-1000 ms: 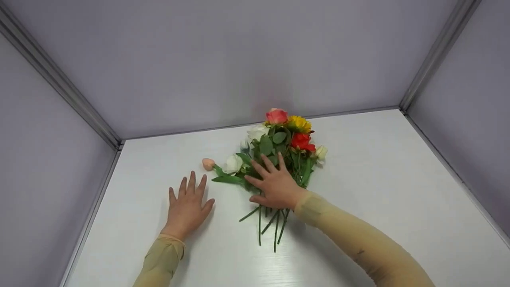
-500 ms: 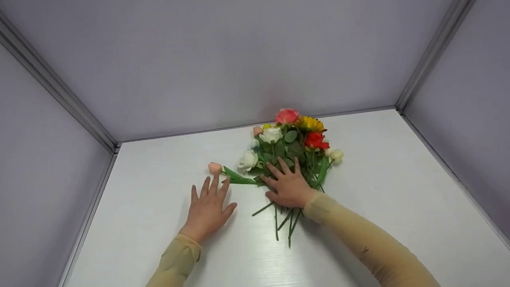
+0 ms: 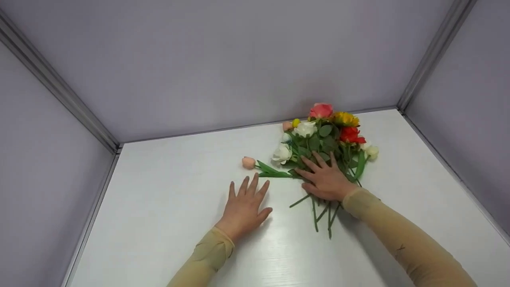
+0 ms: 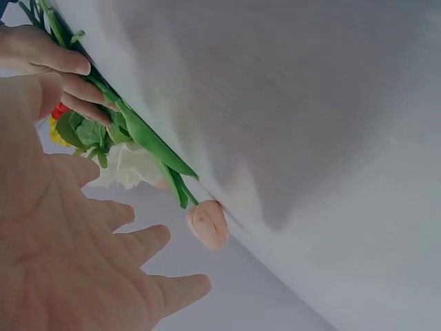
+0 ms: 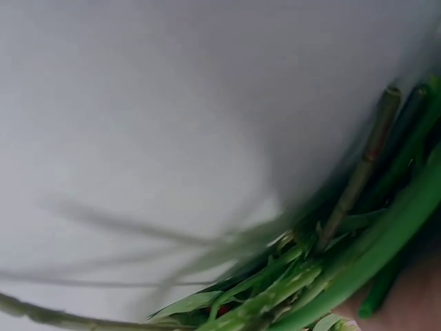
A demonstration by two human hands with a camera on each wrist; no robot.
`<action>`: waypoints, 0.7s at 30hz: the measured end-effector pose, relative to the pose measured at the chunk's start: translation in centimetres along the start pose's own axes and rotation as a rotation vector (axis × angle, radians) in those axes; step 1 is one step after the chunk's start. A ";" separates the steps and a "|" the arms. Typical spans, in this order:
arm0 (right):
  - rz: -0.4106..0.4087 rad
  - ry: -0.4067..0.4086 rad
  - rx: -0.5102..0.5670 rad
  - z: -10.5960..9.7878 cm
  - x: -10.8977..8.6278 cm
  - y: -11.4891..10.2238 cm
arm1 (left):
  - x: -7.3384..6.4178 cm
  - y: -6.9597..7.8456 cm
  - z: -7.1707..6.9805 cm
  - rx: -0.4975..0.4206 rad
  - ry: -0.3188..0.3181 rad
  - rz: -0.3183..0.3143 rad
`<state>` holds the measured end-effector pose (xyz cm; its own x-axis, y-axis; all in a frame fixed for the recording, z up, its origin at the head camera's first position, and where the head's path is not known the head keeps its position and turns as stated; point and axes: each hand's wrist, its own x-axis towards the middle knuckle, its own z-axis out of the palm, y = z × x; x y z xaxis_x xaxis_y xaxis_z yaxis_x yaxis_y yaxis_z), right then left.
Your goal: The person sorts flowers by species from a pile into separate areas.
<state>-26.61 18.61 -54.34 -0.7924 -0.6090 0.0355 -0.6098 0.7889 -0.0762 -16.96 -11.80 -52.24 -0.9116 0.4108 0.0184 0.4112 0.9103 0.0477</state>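
A bunch of flowers lies on the white table, with a pink rose [image 3: 321, 111], a yellow flower [image 3: 346, 119], a red flower [image 3: 350, 135] and white roses [image 3: 306, 129] at its far end. My right hand [image 3: 327, 181] rests on the leaves and stems with fingers spread. Green stems [image 3: 329, 219] stick out below its palm; the right wrist view shows them [image 5: 365, 165] close up. A peach tulip [image 3: 248, 162] juts out to the left of the bunch. Just short of that tulip, my left hand [image 3: 244, 207] is spread palm down and holds nothing; its fingers [image 4: 182, 289] are straight.
The white table [image 3: 159, 191] runs back to a grey wall panel [image 3: 239, 59]. Side panels with metal corner posts [image 3: 438, 56] stand at left and right. A cream flower [image 3: 371, 151] pokes out at the bunch's right edge.
The right hand and the whole bunch have slid to the right across the table. My left hand has followed rightward, its fingers staying spread.
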 end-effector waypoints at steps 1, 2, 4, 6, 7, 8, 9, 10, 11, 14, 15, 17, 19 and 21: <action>0.006 -0.002 -0.004 0.0 -0.5 0.6 | 0.3 0.6 0.0 0.003 -0.006 0.012; 0.012 -0.003 -0.008 -0.1 -0.9 1.2 | 0.6 1.2 0.0 0.002 -0.007 0.025; 0.019 0.002 -0.015 -0.1 -1.9 2.4 | 1.2 2.3 0.0 0.004 -0.009 0.049; 0.023 0.008 -0.015 -0.3 -2.7 3.5 | 1.7 3.2 0.0 0.003 -0.007 0.073; 0.023 0.010 -0.019 -0.3 -3.1 4.0 | 1.9 3.6 -0.1 0.004 -0.012 0.081; 0.024 0.008 -0.020 -0.4 -3.4 4.6 | 2.1 3.9 -0.1 0.001 -0.012 0.090; 0.025 0.006 -0.020 -0.5 -3.8 5.1 | 2.2 4.3 -0.1 0.000 -0.018 0.096; 0.027 0.001 -0.019 -0.7 -4.2 5.6 | 2.4 4.6 -0.2 0.000 -0.019 0.103; 0.027 -0.002 -0.018 -0.8 -4.6 6.1 | 2.5 4.9 -0.2 0.001 -0.023 0.108; 0.022 -0.006 -0.017 -1.1 -5.6 7.6 | 2.9 5.5 -0.2 0.005 -0.021 0.119; 0.017 -0.004 -0.016 -1.2 -6.0 8.1 | 2.9 5.7 -0.1 0.008 -0.022 0.120; 0.003 0.009 -0.019 -1.3 -6.6 9.0 | 3.0 5.9 0.0 0.011 -0.027 0.121; -0.009 0.022 -0.033 -1.2 -7.1 9.8 | 2.9 6.1 0.2 0.007 -0.032 0.123; -0.017 0.033 -0.042 -1.1 -7.5 10.5 | 2.9 6.1 0.3 0.004 -0.043 0.122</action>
<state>-27.07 31.58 -54.27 -0.7818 -0.6197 0.0694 -0.6227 0.7818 -0.0336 -17.11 -5.07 -52.20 -0.8537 0.5204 -0.0194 0.5192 0.8535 0.0437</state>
